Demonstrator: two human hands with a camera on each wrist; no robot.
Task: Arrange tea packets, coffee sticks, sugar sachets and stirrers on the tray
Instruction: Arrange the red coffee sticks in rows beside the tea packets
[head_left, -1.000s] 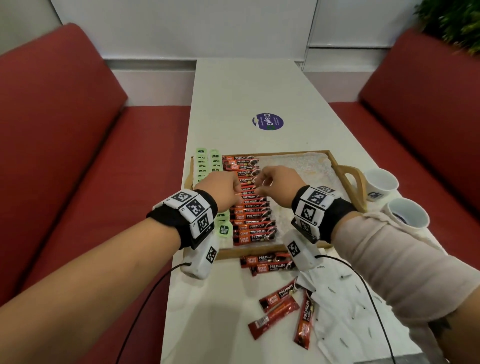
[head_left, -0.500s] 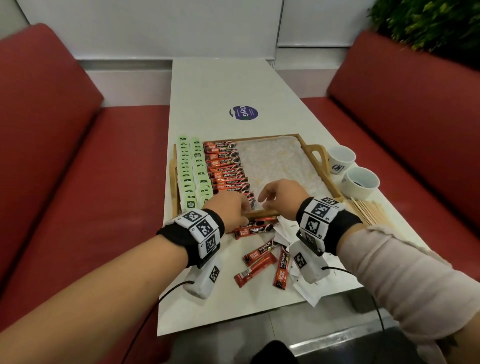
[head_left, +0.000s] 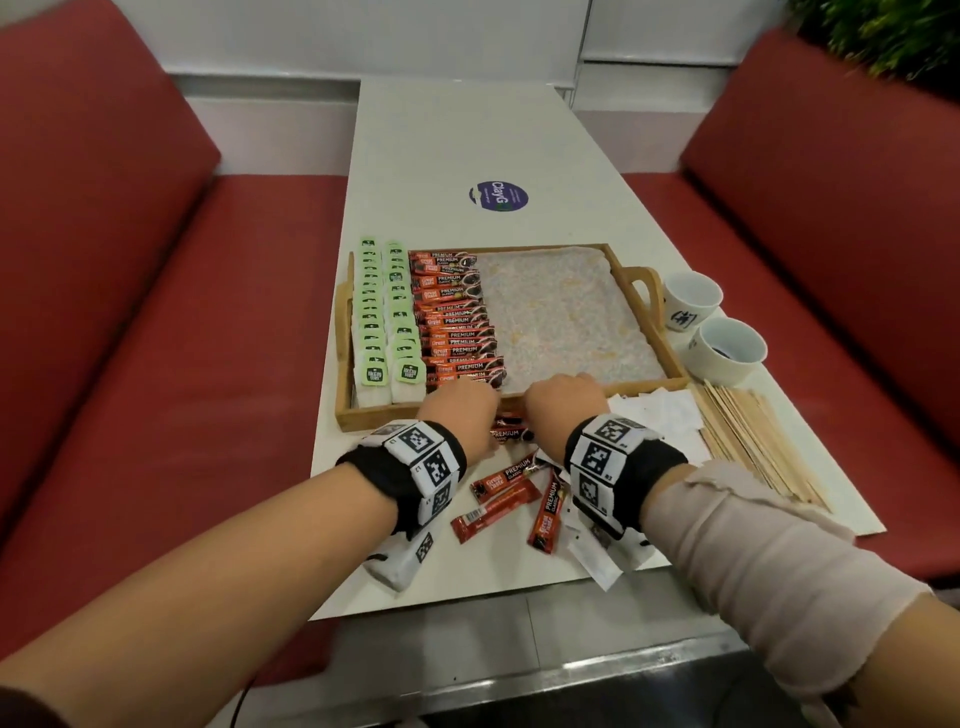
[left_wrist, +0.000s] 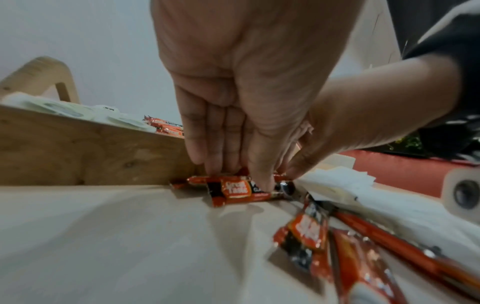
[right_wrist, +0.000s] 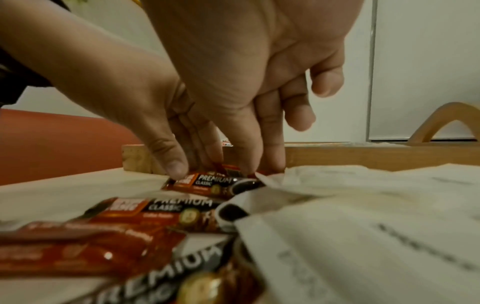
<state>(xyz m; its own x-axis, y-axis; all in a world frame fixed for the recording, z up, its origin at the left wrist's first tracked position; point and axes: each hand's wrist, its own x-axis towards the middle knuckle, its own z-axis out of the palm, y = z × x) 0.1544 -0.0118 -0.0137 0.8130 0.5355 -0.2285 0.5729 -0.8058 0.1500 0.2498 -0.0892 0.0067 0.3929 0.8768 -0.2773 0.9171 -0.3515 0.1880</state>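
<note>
A wooden tray (head_left: 340, 364) holds two columns of green tea packets (head_left: 387, 322) and a row of red coffee sticks (head_left: 457, 322); its right half is bare. Just in front of the tray's near wall (left_wrist: 78, 148) lie two coffee sticks (head_left: 506, 434). My left hand (head_left: 462, 410) reaches down on them, thumb on the front coffee stick (left_wrist: 236, 193) and fingers behind it. My right hand (head_left: 556, 405) pinches the same coffee sticks (right_wrist: 207, 182) at their right end with thumb and forefinger. Three more loose coffee sticks (head_left: 498, 499) lie between my wrists.
White sugar sachets (head_left: 654, 415) are spread to the right of my right hand, with a pile of wooden stirrers (head_left: 748, 436) beyond them. Two white cups (head_left: 693, 301) (head_left: 732, 353) stand by the tray's right handle. Red sofas flank the table.
Both hands have come back from the coffee row on the tray and dropped to the sticks on the table in front of the tray's near wall. My head view has pulled back.
</note>
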